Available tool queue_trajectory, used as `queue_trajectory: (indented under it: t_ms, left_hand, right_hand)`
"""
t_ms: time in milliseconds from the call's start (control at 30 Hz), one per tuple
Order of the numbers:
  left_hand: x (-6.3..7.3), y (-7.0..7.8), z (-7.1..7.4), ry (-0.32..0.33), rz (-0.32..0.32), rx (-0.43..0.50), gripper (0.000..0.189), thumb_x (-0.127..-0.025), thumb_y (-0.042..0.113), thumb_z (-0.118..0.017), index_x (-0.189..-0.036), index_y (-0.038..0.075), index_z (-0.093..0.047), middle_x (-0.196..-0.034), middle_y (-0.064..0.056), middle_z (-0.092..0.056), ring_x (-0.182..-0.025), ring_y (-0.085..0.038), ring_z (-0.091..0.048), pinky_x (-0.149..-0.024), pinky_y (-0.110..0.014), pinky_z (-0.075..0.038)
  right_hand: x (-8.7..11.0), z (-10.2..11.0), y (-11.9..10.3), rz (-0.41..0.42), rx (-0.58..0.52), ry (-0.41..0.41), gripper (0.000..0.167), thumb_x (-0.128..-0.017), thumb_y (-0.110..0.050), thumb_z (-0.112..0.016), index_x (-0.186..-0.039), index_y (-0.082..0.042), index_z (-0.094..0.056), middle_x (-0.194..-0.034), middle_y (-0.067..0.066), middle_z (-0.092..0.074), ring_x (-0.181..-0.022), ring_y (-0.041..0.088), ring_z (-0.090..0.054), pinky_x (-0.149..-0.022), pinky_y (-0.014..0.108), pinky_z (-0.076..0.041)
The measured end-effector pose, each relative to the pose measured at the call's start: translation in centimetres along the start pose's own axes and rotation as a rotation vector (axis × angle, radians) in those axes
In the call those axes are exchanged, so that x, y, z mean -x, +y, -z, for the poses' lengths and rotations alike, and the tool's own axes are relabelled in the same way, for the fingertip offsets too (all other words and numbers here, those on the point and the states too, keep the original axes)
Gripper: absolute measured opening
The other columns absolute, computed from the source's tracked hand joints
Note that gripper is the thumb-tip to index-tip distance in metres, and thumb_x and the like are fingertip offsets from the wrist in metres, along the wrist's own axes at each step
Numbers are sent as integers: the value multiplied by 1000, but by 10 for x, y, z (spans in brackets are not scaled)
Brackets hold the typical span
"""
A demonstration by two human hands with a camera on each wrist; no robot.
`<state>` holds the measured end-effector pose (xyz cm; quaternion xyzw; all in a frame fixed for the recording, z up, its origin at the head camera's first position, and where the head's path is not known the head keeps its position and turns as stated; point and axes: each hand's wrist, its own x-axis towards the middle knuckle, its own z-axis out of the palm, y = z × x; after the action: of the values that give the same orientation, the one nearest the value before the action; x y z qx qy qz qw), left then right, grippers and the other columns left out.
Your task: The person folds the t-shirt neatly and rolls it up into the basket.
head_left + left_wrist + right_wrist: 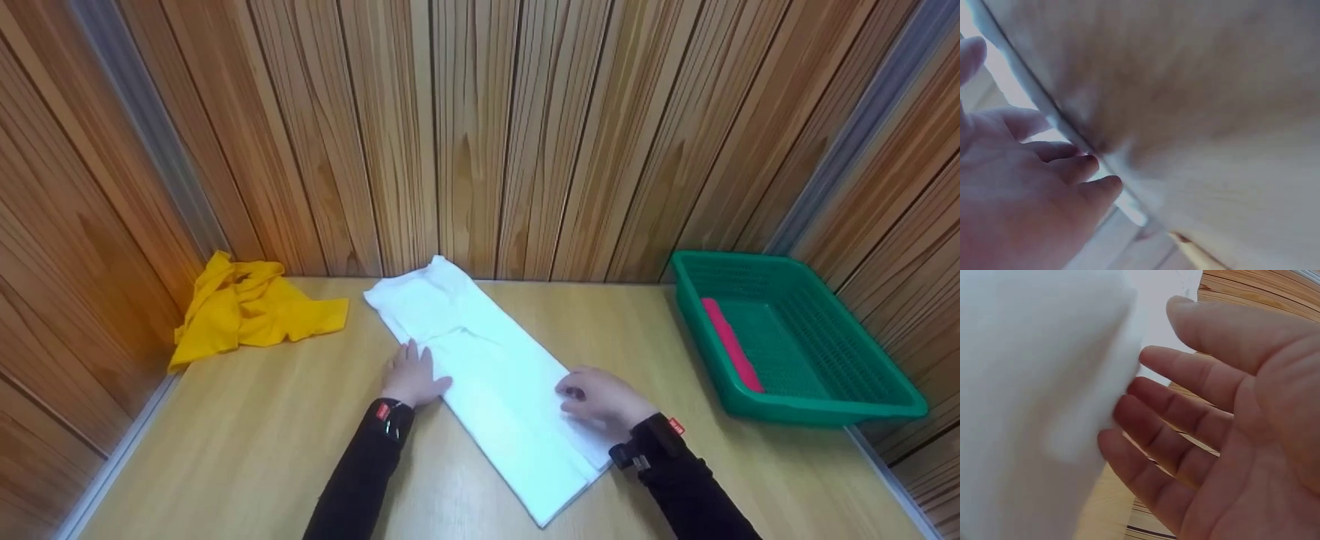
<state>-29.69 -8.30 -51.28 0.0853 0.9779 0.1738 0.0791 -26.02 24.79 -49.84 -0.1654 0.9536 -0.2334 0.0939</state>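
Observation:
A white cloth [487, 367], folded into a long strip, lies slantwise across the table, with its far end slightly rumpled. My left hand [412, 377] rests at the cloth's left edge, fingers extended. In the left wrist view, the fingers [1089, 169] reach the pale edge of the cloth. On the opposite long edge, my right hand [600, 396] touches the cloth with gently bent fingers. The right wrist view shows the thumb [1213, 326] apart from the other fingers, whose tips meet the white cloth [1044, 382]. Nothing is pinched between them.
A crumpled yellow cloth [255, 311] lies at the back left by the wall. On the right stands a green plastic basket [817, 411] with a narrow pinkish-red item [731, 345] along its left side. Wooden panel walls [480, 142] enclose the table [247, 442].

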Motion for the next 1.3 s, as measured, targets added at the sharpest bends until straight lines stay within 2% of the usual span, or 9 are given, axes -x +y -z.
queue_trajectory:
  t_ms: [67,167,333,433,667,833,967,1100,1300]
  left_hand:
    - [7,6,-3,11,-18,-9,78,-97,46,-56,-150,-5,-33,-157,-30,-19,-146,-44,-14,-115,-58,-16]
    - [21,21,-8,21,-57,-30,79,-96,47,-58,-147,-9,-35,-155,-31,-24,-145,-44,-18,-115,-56,-20]
    - [47,49,-20,6,-118,-124,84,-94,53,-58,-144,-11,-39,-151,-33,-31,-143,-46,-25,-114,-54,-24]
    - [61,63,-27,-21,-124,-153,89,-91,59,-59,-144,-10,-39,-150,-34,-31,-142,-46,-26,-115,-54,-22]
    - [86,91,-40,-71,-166,-198,104,-82,72,-60,-144,-9,-41,-148,-35,-33,-140,-48,-29,-114,-55,-22]
    - [92,100,-51,-91,-188,-231,106,-79,75,-60,-145,-5,-42,-149,-33,-34,-140,-46,-30,-114,-55,-23]
    - [92,102,-58,-113,-189,-255,101,-80,75,-58,-146,0,-44,-150,-31,-34,-140,-46,-31,-113,-55,-24]
    - [91,102,-60,-121,-185,-269,99,-80,76,-57,-146,3,-46,-150,-30,-35,-138,-49,-32,-111,-61,-25]
    - [91,100,-58,-134,-186,-341,104,-79,84,-47,-150,8,-41,-152,-29,-33,-137,-52,-31,-107,-69,-21]
  right_hand:
    - [-6,3,-1,-7,-1,3,36,-90,-19,-73,-123,-9,-67,-117,6,-67,-114,28,-59,-99,48,-45]
    - [-16,8,-4,-30,4,10,47,-92,-21,-71,-136,-9,-59,-132,9,-61,-126,30,-53,-106,49,-39]
    - [-33,10,-10,-25,112,-51,73,-92,-25,-70,-154,-11,-34,-157,13,-34,-145,32,-28,-115,51,-24]
    - [-41,7,-17,5,194,-107,84,-90,-30,-72,-157,-11,-24,-161,16,-22,-148,35,-18,-116,52,-18]
    - [-55,-1,-31,61,234,-137,96,-85,-43,-75,-158,-16,-19,-164,14,-10,-149,35,-10,-116,54,-15]
    - [-61,-5,-35,70,206,-167,100,-82,-47,-77,-158,-17,-20,-164,10,-10,-150,33,-9,-116,54,-18]
    - [-64,-9,-37,89,210,-197,96,-84,-50,-74,-158,-17,-23,-164,9,-13,-150,31,-9,-117,53,-16]
    - [-63,-12,-38,91,226,-209,88,-87,-52,-69,-157,-18,-27,-164,8,-15,-150,30,-9,-117,53,-13]
    - [-60,-16,-39,61,215,-199,83,-90,-54,-64,-157,-21,-28,-164,7,-16,-150,32,-7,-116,57,-11]
